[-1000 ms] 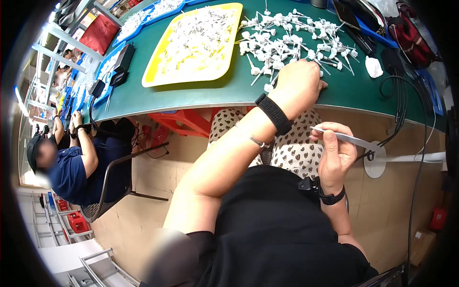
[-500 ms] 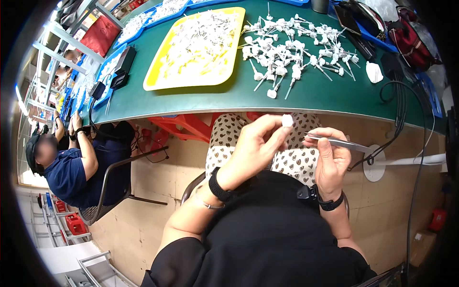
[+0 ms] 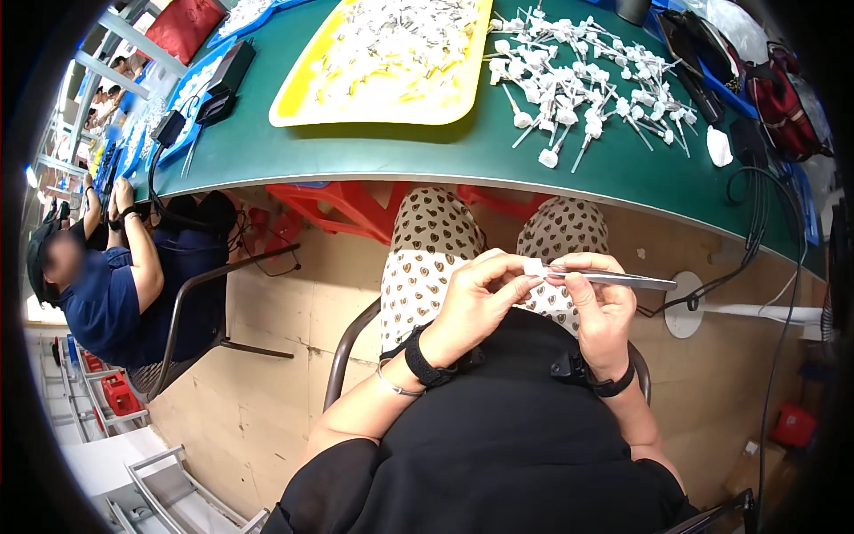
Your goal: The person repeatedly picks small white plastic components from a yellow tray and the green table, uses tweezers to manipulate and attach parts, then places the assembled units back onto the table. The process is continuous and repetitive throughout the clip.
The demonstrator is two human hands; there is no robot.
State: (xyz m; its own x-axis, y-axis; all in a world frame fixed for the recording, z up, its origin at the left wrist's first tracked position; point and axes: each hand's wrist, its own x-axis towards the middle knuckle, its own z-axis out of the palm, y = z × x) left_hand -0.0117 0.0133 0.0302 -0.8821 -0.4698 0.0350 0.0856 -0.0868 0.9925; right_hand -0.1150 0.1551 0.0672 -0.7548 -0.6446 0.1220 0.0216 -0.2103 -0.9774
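Observation:
Between the thumb and index finger of my left hand (image 3: 487, 298) is a small white plastic part (image 3: 534, 266). My right hand (image 3: 600, 310) is closed around metal tweezers (image 3: 627, 279), whose back end sticks out to the right. The tweezers' tips are up against the white part, though the fingers partly hide the contact. Both hands are close together above my lap, short of the table edge. Farther off, a yellow tray (image 3: 374, 118) full of small white and clear pieces stands on the green table, with a loose pile of white parts with thin tubes (image 3: 569, 98) beside it.
The green table (image 3: 356, 156) has its front edge just beyond my knees. At the right lie a crumpled white tissue (image 3: 719, 147), black cables (image 3: 756, 205) and a dark red bag (image 3: 783, 102). A co-worker in a dark blue shirt (image 3: 107, 298) sits at the left.
My hands have come together and lower, toward my body. The tweezers in my right hand have moved left to the white part, which stays in my left fingers. The view has shifted downward.

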